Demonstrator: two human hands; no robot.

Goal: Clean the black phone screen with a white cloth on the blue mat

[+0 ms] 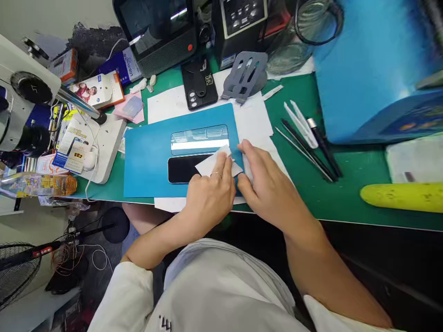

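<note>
My left hand [207,196] pinches a white wipe [214,163] onto the black phone [182,169]. My right hand [268,186] pinches its other edge (fingers curled). I cannot tell what the glass jar [297,41] holds.

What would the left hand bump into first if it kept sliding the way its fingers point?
The left hand rests on the white wipe and points up and rightward in the view. It would probably meet the right hand first, whose fingertips sit just ahead.

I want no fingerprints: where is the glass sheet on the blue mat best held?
Probably by its long edges near the left end, coming from the left: the glass sheet lies flat, and the white wipe overlaps its right end.
</note>
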